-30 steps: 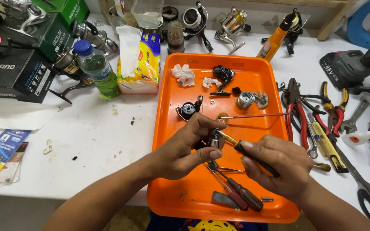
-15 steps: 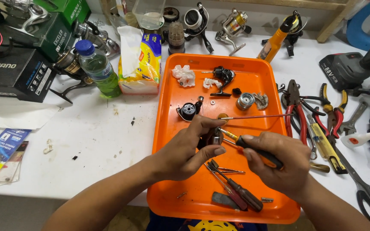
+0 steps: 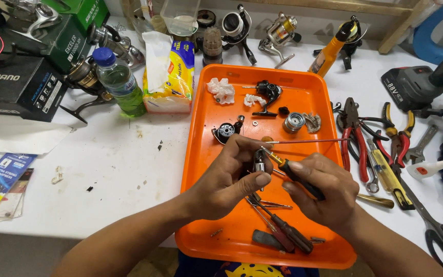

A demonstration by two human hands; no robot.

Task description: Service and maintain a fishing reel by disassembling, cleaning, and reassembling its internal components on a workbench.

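An orange tray (image 3: pixel 206 169) fills the middle of the white bench, likely to catch loose parts. Over its near half, the left hand (image 3: pixel 229 179) pinches a small metal reel part (image 3: pixel 259 163), steadying it. The right hand (image 3: pixel 320 191), fingers wrapped round a black-handled screwdriver (image 3: pixel 296 174), angles the tip onto it, seemingly at a screw.

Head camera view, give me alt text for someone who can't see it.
Over an orange tray, the left hand pinches a small metal reel part while the right hand holds a black-handled screwdriver with its tip at that part. Fishing reels, a green bottle, pliers and scissors lie around on the white table.
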